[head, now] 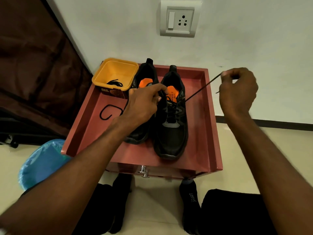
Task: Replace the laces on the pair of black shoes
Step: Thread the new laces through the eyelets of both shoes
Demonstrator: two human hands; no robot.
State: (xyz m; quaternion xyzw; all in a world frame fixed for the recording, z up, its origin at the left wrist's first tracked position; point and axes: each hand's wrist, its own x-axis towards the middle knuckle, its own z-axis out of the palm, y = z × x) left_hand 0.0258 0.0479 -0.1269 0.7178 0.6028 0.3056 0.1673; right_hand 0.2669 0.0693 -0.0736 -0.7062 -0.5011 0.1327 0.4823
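Pulling the lace [199, 90] taut, the pinching right hand [238, 92] should draw evenly while the left hand [144, 102], fingers curled, grips the other end at the shoe [171, 119].

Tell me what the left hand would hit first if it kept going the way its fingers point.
The left hand points right and slightly away, at the near shoe's opening. It would probably meet that shoe's tongue and orange insole first, almost at once, though depth is hard to judge from a single view.

2 shoes [171, 116] on table [201, 133], tub [115, 73] left
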